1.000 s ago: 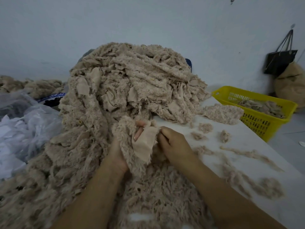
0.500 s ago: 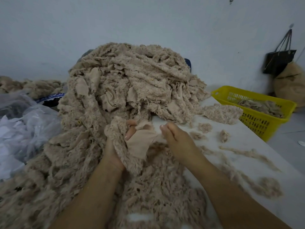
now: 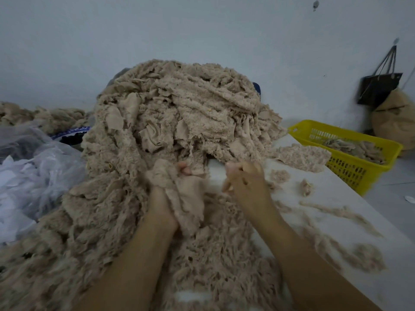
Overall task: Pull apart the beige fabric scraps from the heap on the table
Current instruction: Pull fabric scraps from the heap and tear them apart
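Note:
A tall heap of beige fuzzy fabric scraps (image 3: 179,113) fills the left and middle of the white table (image 3: 336,198) and spreads down toward me. My left hand (image 3: 165,198) grips one scrap (image 3: 187,194), fuzzy on one side and smooth on the other, at the foot of the heap. A strip of bare table separates that scrap from my right hand (image 3: 244,182), just to its right. The right hand's fingers are curled and blurred, and I cannot make out anything between them.
Loose bits of scrap (image 3: 303,154) and fluff strands (image 3: 341,212) lie on the table's right side. A yellow basket (image 3: 336,131) with scraps stands beyond the right edge. Clear plastic bags (image 3: 33,171) sit at left. A black bag (image 3: 379,88) hangs on the wall.
My right hand pinched the smooth edge of the scrap and has moved right, off it. My left hand keeps its hold on the scrap and has lifted a little toward the heap.

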### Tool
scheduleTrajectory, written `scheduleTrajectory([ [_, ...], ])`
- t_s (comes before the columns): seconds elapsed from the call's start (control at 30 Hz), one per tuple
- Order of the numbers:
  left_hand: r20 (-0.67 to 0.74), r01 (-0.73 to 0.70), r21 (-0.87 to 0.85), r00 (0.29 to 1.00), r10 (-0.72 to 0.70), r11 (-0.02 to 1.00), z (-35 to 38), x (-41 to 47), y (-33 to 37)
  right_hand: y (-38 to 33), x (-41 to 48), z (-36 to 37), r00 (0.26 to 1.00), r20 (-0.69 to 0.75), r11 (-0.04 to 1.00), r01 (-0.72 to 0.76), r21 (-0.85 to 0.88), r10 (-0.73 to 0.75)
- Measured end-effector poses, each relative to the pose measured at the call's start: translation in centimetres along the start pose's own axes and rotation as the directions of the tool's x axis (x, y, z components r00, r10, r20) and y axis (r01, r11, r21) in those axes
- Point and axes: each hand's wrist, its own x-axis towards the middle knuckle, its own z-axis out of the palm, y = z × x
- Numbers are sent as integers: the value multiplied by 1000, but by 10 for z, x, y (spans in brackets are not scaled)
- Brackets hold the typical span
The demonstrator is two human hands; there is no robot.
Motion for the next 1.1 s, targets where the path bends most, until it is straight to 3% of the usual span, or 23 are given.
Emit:
scheduleTrajectory([
  [0.07,90,24,143,995,-38,989,12,-10,-6,-7,-2,13,978,200,998,66,-6,-63],
  [0.17,75,85,320,991,-114,943,10,-15,-15,-1,-4,24,909,406,965,185,-185,-97],
  [0.23,59,140,428,981,-182,893,14,-15,-18,4,-4,26,897,415,936,266,-231,-152],
  [0.3,107,119,480,975,-193,869,18,-12,-22,7,-2,23,900,397,950,265,-163,-182],
  [0.37,209,37,542,962,-178,840,16,-12,-22,8,-1,19,903,411,980,179,-86,-129],
  [0.43,313,-77,578,940,-134,812,8,-10,-24,10,1,13,968,251,995,-39,91,15],
  [0.47,349,-146,593,933,-90,792,4,-8,-24,9,5,5,987,93,949,-149,278,127],
  [0.5,360,-209,615,932,-35,760,3,-6,-24,8,10,-8,972,-82,858,-153,490,220],
  [0.53,357,-275,650,933,35,709,1,-3,-24,9,16,-23,931,-219,715,-59,697,290],
  [0.6,329,-380,755,924,194,534,-4,7,-23,14,21,-41,839,-286,420,77,904,462],
  [0.63,326,-403,819,912,248,408,-9,12,-24,16,21,-43,798,-253,379,33,925,547],
  [0.73,279,-292,956,936,216,29,-18,25,-27,23,20,-21,786,-163,557,-259,789,597],
  [0.83,214,-187,967,964,158,-170,-19,32,-27,23,17,-5,878,-130,793,-343,503,461],
  [0.9,214,-181,949,971,105,-258,-19,36,-28,25,11,0,921,-55,866,-340,367,385],
  [0.97,232,-208,960,966,115,-187,-19,38,-29,28,5,2,941,25,902,-330,278,337],
  [1.1,311,-352,917,925,218,187,-18,26,-24,30,4,5,969,117,975,-220,15,217],
])
